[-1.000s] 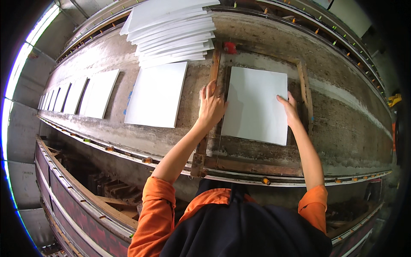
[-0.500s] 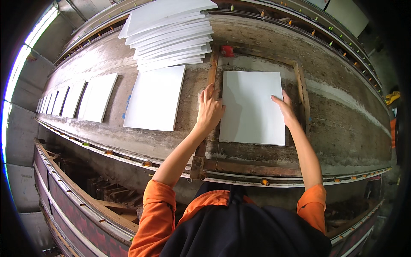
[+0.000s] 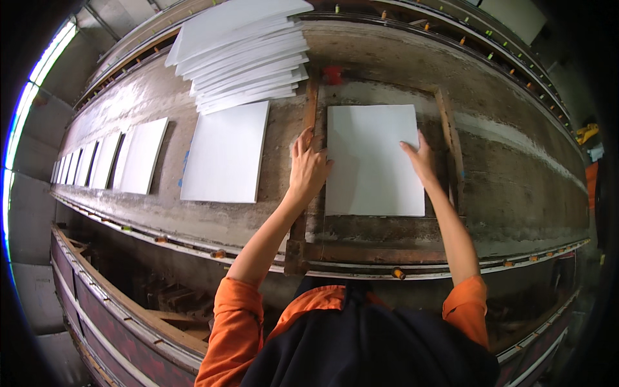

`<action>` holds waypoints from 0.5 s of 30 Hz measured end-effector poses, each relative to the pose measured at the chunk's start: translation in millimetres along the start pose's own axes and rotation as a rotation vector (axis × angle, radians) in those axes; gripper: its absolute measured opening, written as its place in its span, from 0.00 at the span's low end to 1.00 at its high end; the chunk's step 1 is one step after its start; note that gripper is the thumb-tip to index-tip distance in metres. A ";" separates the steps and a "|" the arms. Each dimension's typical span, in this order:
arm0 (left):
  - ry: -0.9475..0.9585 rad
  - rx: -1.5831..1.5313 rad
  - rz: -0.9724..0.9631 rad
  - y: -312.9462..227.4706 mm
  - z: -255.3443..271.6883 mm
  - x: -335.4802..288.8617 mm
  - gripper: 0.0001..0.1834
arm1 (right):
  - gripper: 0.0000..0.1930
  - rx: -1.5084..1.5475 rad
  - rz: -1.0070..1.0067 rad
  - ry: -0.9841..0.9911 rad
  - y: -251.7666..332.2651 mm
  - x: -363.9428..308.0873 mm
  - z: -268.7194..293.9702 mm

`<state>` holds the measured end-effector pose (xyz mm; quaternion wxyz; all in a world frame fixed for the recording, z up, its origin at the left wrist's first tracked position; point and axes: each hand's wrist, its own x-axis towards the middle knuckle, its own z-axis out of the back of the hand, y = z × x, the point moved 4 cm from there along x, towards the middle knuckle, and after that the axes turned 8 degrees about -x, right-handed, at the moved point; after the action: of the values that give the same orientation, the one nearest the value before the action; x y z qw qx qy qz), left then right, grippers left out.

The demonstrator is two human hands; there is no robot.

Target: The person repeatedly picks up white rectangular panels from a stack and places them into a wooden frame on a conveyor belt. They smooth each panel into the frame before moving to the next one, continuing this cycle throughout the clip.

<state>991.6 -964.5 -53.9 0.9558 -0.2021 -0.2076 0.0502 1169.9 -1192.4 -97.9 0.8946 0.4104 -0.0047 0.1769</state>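
A white rectangular sheet or thin board lies flat inside a worn wooden frame on the long stained table. At its left edge is my left hand, fingers loosely bent over the frame's left bar and thumb reaching toward the sheet. Against the right edge rests my right hand, its thumb on the sheet's top face and its fingers stretched along the side. Neither hand wraps round the sheet. Just left of the frame lies another white board.
Behind that board rises a fanned stack of white sheets. Several more white boards run in a row to the far left. A rail with orange pegs edges the table's near side. A red patch marks the frame's far left corner.
The whole view has shifted slightly. Both hands keep nearly the same places at the sheet's two sides, and the sheet shows no clear movement within the frame.
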 end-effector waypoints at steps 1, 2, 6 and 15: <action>-0.005 0.001 -0.002 0.6 -0.1 0.6 0.16 | 0.37 -0.080 0.037 -0.037 3.3 0.4 0.1; -0.004 -0.005 0.000 1.9 -0.3 0.3 0.16 | 0.38 -0.163 0.065 -0.065 6.5 -3.4 -2.0; 0.001 -0.022 0.006 5.2 -0.1 1.1 0.16 | 0.37 -0.119 -0.024 -0.018 8.3 -5.7 -1.6; 0.024 -0.031 0.052 3.7 -0.6 5.5 0.20 | 0.33 -0.023 0.016 -0.143 0.1 -4.5 9.4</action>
<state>996.8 -960.3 -53.8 0.9534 -0.2227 -0.1916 0.0692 1167.0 -1200.7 -92.2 0.8952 0.4116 -0.0740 0.1541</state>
